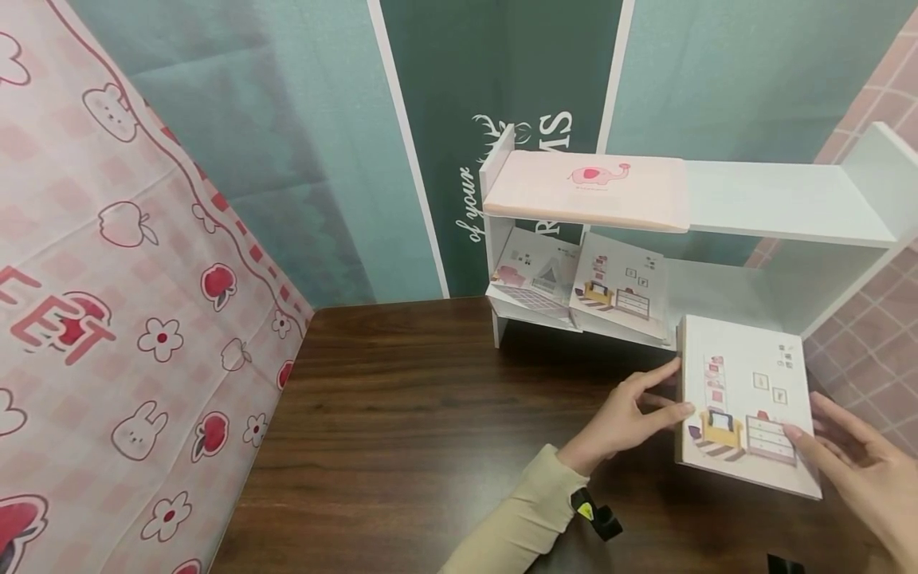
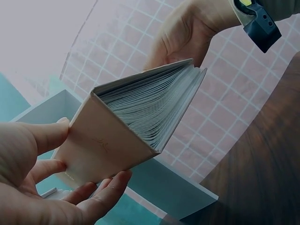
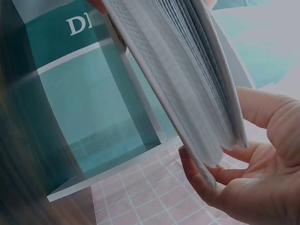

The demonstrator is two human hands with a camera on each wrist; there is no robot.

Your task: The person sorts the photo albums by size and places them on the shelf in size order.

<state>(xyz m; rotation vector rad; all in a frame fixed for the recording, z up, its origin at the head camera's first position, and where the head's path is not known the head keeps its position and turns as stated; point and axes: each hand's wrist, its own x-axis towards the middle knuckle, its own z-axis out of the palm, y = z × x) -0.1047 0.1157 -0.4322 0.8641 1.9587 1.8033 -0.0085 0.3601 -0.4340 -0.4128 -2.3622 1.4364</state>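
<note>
In the head view a thick white hardcover book point(image 1: 746, 399), its cover printed with a yellow armchair and a chest of drawers, hangs tilted before the shelf. My right hand point(image 1: 857, 462) grips its right edge, thumb on the front cover and fingers behind. At the spine, my left hand point(image 1: 624, 414) holds the book with thumb and fingertips. The left wrist view shows the pale spine point(image 2: 103, 140) and the leaves fanned a little at the open end. Seen from the right wrist, the page edges point(image 3: 173, 79) lie between the covers, with fingers around the lower corner.
A white two-tier shelf point(image 1: 782, 195) stands at the table's back right. Two similar books, one with a tent point(image 1: 538, 267) and one with an armchair point(image 1: 620, 283), lean on its lower tier. A pink elephant-printed item point(image 1: 588, 187) lies on top. Brown wooden table point(image 1: 387, 414) extends leftward.
</note>
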